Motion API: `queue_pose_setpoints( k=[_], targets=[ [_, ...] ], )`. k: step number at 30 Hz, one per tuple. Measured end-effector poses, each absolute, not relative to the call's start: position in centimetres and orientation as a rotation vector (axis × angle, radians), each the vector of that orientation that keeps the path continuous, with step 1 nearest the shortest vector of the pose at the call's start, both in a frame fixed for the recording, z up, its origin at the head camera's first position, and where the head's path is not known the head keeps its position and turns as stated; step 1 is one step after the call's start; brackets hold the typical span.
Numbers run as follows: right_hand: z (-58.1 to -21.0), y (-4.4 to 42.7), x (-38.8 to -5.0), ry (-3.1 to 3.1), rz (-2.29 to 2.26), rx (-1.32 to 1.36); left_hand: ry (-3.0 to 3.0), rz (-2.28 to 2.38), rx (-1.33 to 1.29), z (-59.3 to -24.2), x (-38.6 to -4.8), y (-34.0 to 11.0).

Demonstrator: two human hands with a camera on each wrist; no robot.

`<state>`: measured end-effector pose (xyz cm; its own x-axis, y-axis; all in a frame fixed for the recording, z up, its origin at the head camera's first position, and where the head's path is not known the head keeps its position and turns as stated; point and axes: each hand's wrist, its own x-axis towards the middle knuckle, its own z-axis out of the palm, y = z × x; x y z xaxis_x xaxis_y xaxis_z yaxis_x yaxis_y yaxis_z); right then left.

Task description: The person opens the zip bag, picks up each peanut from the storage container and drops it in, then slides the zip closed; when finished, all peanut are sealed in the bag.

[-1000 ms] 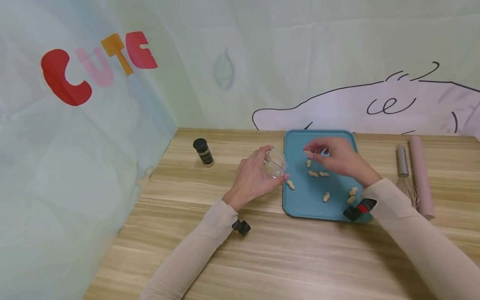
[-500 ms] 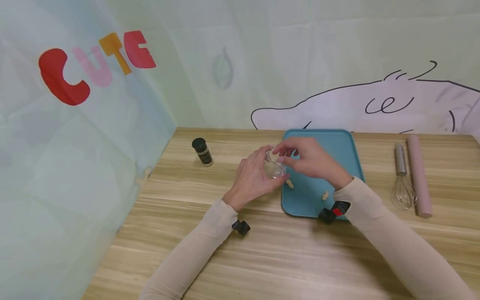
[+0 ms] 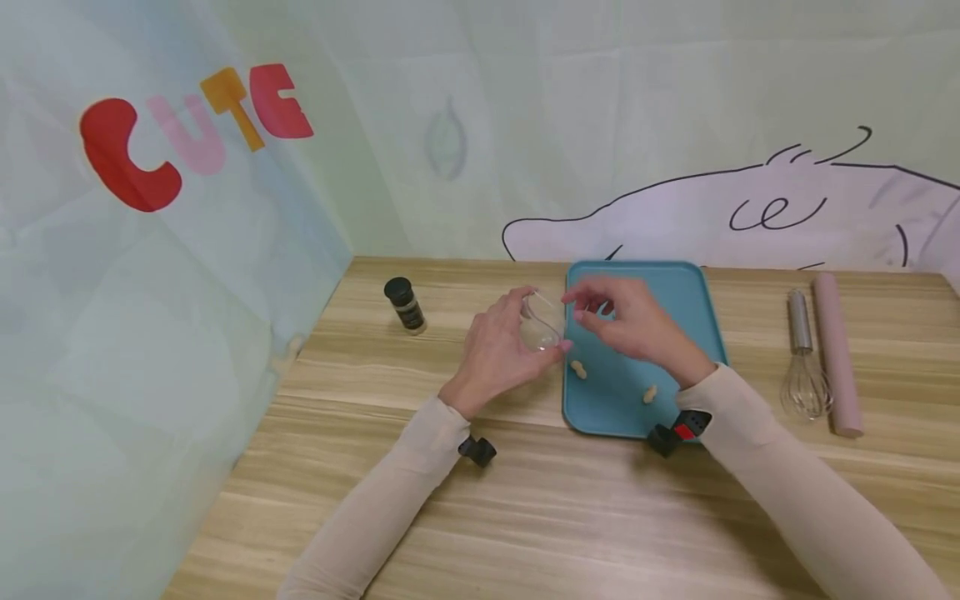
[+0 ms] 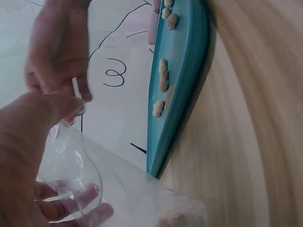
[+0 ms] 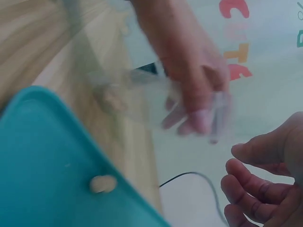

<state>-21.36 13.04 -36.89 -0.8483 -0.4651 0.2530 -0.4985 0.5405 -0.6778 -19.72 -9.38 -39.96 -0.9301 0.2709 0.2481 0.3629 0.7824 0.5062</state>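
Note:
My left hand [image 3: 498, 354] holds a clear plastic bag [image 3: 542, 323] by its mouth, at the left edge of the blue tray [image 3: 611, 412]. In the left wrist view the bag [image 4: 128, 189] hangs toward the lower right, with a blurred peanut [image 4: 173, 218] at its bottom. My right hand [image 3: 626, 317] hovers over the tray, just right of the bag. Its fingers are loosely bent and hold nothing in the right wrist view. Unshelled peanuts lie on the tray, one near its left rim [image 3: 578, 368] and another peanut [image 3: 650, 393] further right; the right arm hides others.
A black-capped seasoning bottle [image 3: 406, 306] stands at the left on the wooden table [image 3: 555, 517]. To the right of the tray lie a wire whisk [image 3: 805, 358] and a pink rolling pin [image 3: 838, 354]. A printed cloth backdrop [image 3: 420, 125] rises behind.
My right hand carried a peanut from the tray to the bag's mouth, let it go and has drawn back slightly right. The left hand stays on the bag and has shifted a little left.

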Motion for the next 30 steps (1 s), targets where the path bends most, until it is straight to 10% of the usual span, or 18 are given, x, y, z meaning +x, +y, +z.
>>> queue_pose_setpoints(
  k=[30],
  targets=[
    [-42.5,12.9,-19.5,-3.088,1.03,0.748,-2.769,-0.861,-0.44,-39.2,-20.3,-10.4]
  ],
)
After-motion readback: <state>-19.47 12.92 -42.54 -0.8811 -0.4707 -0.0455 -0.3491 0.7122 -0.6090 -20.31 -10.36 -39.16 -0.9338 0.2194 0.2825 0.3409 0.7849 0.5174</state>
